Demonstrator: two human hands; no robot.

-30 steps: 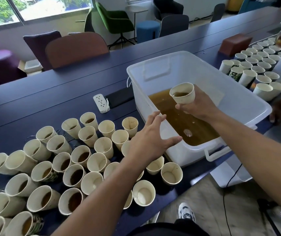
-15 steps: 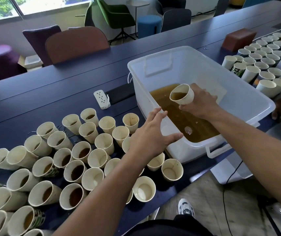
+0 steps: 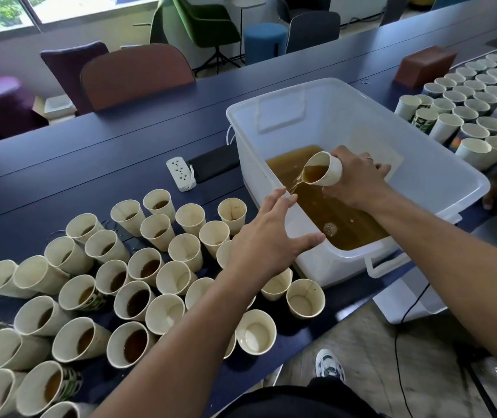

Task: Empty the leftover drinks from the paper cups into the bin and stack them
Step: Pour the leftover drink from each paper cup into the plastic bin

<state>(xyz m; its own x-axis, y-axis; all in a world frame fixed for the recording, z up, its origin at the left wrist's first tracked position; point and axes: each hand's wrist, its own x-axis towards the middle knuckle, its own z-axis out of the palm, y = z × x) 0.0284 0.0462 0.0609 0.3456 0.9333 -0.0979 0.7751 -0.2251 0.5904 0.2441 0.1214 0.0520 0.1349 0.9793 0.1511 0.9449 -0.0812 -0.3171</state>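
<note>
Tilting a paper cup (image 3: 324, 173) right of centre, brown drink streaming into the white bin (image 3: 440, 182) below; no readable writing. Right hand (image 3: 357, 179) curling fingers round the cup. Left hand (image 3: 266, 236) hovering with fingers spread, gripping nothing, above cups (image 3: 138, 267) crowding lower left on the dark table (image 3: 90, 164).
</note>
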